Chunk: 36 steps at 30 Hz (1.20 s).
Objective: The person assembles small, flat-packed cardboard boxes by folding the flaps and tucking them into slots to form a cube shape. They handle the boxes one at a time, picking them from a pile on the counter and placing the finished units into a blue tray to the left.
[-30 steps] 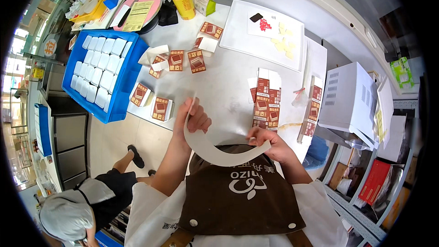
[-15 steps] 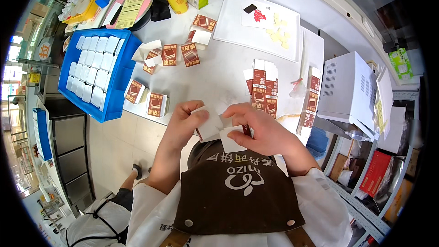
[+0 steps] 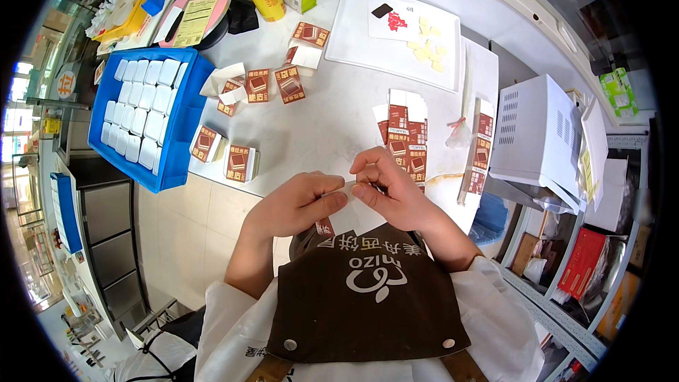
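Close to my body, above the brown apron, I hold a partly folded cardboard box (image 3: 353, 216) with its white inside showing and a brown printed edge at its left. My left hand (image 3: 298, 201) is closed on its left side, thumb and fingers pinching the card. My right hand (image 3: 397, 194) pinches the right side with the thumb, its index finger bent above the card. Beyond my right hand lie flat brown-and-white box blanks (image 3: 407, 138), overlapping. Folded brown boxes (image 3: 241, 163) stand at the table's near left edge, with more printed boxes (image 3: 258, 85) farther back.
A blue crate (image 3: 185, 113) of white-lidded containers stands at the left. A white tray (image 3: 361, 42) with yellow and red pieces lies at the back right. Another stack of blanks (image 3: 481, 143) is near a white appliance (image 3: 535, 138). A person (image 3: 152, 354) is at the lower left.
My hands have drawn together, the left moving right and slightly down. The two white card panels, apart before, now meet between my fingers. The person at lower left has shifted.
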Available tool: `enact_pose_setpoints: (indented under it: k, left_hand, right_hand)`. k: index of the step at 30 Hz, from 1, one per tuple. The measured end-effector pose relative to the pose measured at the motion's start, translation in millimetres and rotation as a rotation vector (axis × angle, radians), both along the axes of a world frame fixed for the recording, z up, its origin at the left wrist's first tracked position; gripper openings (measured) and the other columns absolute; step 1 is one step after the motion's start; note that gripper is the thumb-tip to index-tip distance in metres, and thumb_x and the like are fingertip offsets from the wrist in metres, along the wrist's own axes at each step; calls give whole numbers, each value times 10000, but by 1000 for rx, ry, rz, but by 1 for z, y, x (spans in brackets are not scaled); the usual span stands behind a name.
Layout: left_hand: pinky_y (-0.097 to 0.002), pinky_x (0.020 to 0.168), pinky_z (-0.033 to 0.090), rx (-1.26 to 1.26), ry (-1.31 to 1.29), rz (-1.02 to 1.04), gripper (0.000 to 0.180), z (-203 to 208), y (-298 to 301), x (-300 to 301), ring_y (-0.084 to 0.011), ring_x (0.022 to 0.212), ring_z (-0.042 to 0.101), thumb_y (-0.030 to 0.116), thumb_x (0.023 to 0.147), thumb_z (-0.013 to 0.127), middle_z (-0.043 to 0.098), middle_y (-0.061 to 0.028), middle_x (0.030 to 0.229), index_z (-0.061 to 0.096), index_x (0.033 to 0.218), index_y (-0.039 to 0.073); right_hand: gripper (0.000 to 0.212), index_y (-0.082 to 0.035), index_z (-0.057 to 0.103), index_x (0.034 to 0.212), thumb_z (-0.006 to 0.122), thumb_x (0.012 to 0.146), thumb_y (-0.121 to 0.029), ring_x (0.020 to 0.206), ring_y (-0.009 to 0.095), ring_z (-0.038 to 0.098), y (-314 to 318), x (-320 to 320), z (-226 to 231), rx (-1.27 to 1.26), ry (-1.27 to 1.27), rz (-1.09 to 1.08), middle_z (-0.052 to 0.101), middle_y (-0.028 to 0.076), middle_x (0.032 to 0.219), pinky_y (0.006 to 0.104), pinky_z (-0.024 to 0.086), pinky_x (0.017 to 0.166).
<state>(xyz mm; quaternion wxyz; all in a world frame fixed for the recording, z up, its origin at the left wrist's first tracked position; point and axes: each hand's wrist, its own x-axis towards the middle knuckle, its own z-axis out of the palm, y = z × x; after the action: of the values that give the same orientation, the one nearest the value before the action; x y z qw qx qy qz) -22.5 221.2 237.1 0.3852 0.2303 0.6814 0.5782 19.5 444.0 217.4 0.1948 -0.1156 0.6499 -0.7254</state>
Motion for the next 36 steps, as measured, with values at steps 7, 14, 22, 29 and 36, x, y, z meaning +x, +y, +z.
enact_pose_setpoints:
  k: [7,14,22,29,36]
  left_hand:
    - [-316,596,377,4,-266,-18,350,-6,4,0,-142,624,428,253,1009,539,394,-61,640,443,767,20]
    - [-399,800,460,-156,510,45,291,-3,20,6,-331,836,587,305,909,663,591,-105,830,561,968,39]
    - [-414,888,477,-342,676,158,679,10,30,20,-351,985,627,365,681,858,659,-143,1034,567,1192,26]
    - [-334,904,467,242,148,529,658,-14,13,18,-210,1021,620,416,790,792,650,-103,1056,520,1225,4]
    - [-353,1014,387,315,-310,300,739,-19,20,23,-188,1193,501,587,850,673,573,-95,1202,474,1290,28]
  right_hand:
    - [208,-77,427,1177,523,996,-42,738,44,450,0,3,-6,-62,-11,-91,489,-25,793,220,363,668]
    - [172,-70,449,1167,510,1006,-69,699,44,422,1,-2,-12,32,-41,-128,466,-28,766,220,347,635]
    - [188,-62,480,1189,514,1020,-136,714,35,423,2,-5,-9,29,-102,-163,475,-35,787,221,348,641]
    - [246,-20,532,1194,523,1033,-206,989,95,544,28,6,-29,-199,-188,2,599,17,1033,256,430,911]
    - [193,-29,560,1119,490,1046,-193,953,103,590,28,-2,-38,-808,-334,-119,616,43,1032,267,482,838]
